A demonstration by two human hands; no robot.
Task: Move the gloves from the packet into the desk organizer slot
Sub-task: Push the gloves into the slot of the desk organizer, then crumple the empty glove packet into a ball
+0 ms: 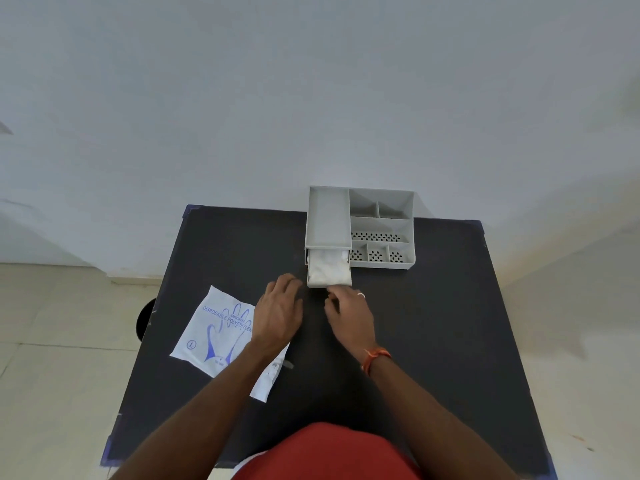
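A grey desk organizer point(381, 223) stands at the far edge of the black table. Its drawer point(329, 283) is pulled out toward me and holds crumpled white gloves point(327, 266). My right hand point(349, 315) is at the drawer's front edge, fingertips touching its lip. My left hand point(280, 308) rests palm down just left of the drawer, fingers spread, holding nothing. The flat white glove packet point(214, 336) with blue print lies on the table to the left, partly under my left forearm.
The black table point(433, 341) stands against a white wall, with tiled floor on both sides. The organizer has several open compartments point(377, 252) on its right side. A dark round object point(143, 320) sits on the floor by the table's left edge.
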